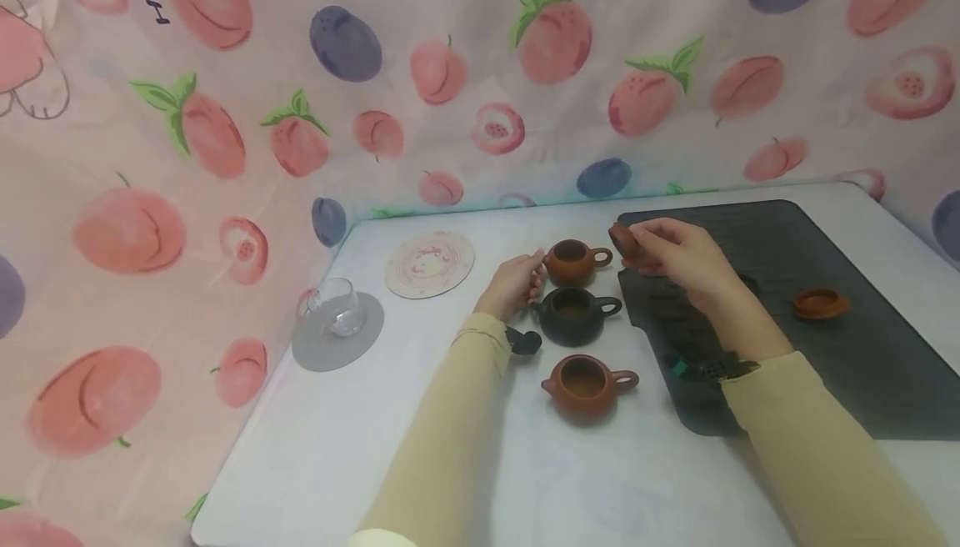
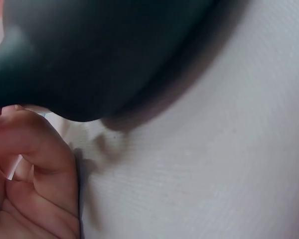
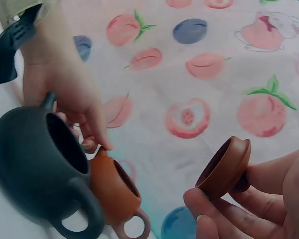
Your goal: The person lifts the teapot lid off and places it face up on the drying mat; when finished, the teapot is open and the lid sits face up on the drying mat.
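Observation:
Three lidless teapots stand in a row on the white table, handles to the right. My left hand (image 1: 512,287) pinches the spout of the farthest one, an orange-brown teapot (image 1: 573,270), at its tip. Just in front of it sits a black teapot (image 1: 570,327), whose dark body fills the top of the left wrist view. Nearest me is a reddish-brown teapot (image 1: 588,397) that neither hand touches. Raised right of the far teapot, my right hand (image 1: 690,259) holds a small brown teapot lid (image 3: 228,169) between thumb and fingers. The lid is tilted, its hollow underside facing left.
A dark tea tray (image 1: 750,226) covers the right side, with a small brown pointed dish (image 1: 820,305) on it. At the left, a glass cup (image 1: 343,313) stands on a grey round mat (image 1: 315,351). Behind it lies a patterned round coaster (image 1: 430,265). A fruit-print cloth (image 1: 480,72) hangs behind.

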`<state>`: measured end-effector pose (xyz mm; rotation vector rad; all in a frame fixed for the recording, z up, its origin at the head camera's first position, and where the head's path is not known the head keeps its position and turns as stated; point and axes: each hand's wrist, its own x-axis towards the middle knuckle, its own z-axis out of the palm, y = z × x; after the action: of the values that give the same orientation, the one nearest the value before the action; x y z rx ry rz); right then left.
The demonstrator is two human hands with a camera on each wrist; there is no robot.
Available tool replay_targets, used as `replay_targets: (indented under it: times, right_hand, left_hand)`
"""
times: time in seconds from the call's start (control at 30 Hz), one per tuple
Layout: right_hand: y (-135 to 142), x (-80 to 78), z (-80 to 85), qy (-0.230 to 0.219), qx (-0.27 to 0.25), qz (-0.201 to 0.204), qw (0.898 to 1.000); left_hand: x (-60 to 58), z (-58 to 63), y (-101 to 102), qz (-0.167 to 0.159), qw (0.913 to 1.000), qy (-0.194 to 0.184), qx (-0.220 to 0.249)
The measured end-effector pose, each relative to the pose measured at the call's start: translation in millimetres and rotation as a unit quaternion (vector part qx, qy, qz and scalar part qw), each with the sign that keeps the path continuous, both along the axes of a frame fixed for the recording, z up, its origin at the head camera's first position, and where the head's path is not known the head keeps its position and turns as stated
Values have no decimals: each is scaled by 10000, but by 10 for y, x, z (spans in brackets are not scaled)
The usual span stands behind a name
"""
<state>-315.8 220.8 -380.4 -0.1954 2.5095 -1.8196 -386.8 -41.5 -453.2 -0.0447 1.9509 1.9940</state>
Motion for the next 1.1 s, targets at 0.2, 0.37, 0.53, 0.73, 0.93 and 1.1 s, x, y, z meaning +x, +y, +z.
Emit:
replay_targets:
  times: [0.2, 0.37, 0.53, 0.73, 0.93, 1.1]
  right_hand:
    - [46, -47, 20, -242, -542, 30, 9982]
    - [97, -55, 0, -433, -866, 234, 9950]
    - [139, -41, -10, -617, -1412, 433, 9871]
    - [142, -29, -22, -750, -1973, 640, 9754]
    - [157, -34, -12, -871, -2114, 562, 9719]
    - [174, -18, -10, -1008, -2153, 491, 9701]
  left_hand:
    - [-7, 9, -27, 67, 9999, 17, -93]
    - [-4, 12, -20, 91, 9999, -54, -114]
    - [2, 30, 0, 84, 9997, -6, -243]
    - [11, 35, -5, 148, 9995, -12, -277]
    - [6, 14, -3, 170, 9995, 67, -267]
    - [-3, -16, 1, 132, 9997, 59, -176]
